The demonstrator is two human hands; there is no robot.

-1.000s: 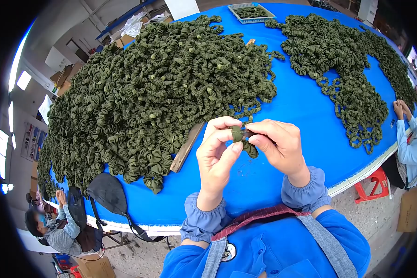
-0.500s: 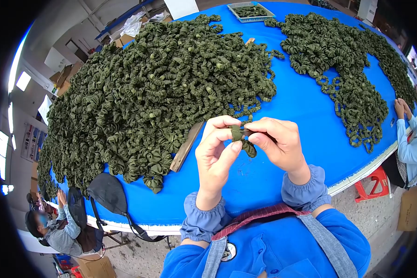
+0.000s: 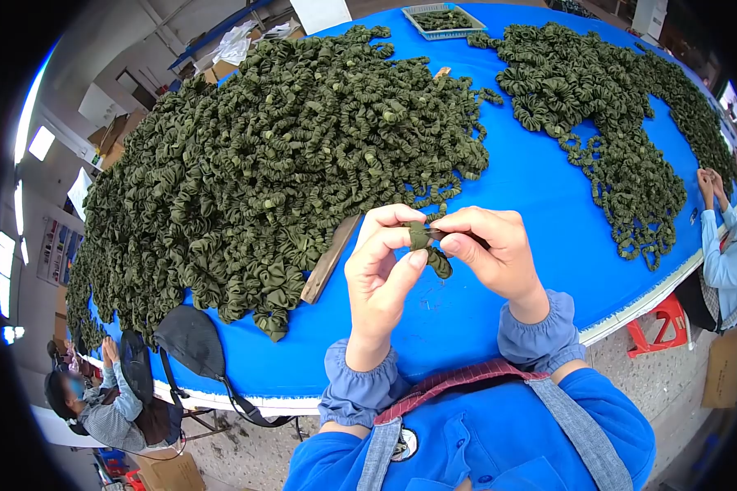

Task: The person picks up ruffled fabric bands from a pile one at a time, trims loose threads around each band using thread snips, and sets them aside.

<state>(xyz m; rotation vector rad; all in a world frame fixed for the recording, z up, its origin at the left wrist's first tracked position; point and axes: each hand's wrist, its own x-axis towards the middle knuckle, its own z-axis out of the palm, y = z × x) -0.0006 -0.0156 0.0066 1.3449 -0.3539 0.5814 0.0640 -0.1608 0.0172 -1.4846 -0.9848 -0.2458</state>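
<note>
Between my hands, above the blue table, is a dark green gathered fabric band (image 3: 439, 263). My left hand (image 3: 382, 270) pinches it between thumb and fingers, and part of the band hangs below the fingertips. On the right, my right hand (image 3: 493, 254) is closed in a pinch on a small dark, thin tool (image 3: 436, 234) whose tip meets the fabric; its exact kind is too small to tell. A large pile of similar green bands (image 3: 287, 164) lies just beyond and left of my hands.
A wooden strip (image 3: 331, 262) lies beside the pile on the blue table (image 3: 532, 204). More bands (image 3: 590, 90) lie at right, a basket (image 3: 442, 22) at the back. People sit at left (image 3: 110, 409) and right (image 3: 725, 254). A black bag (image 3: 190, 340) rests at the front edge.
Both my hands hold nearly the same pose, with only slight shifts of the fingers at the fabric. The hands of the person at right have moved a little.
</note>
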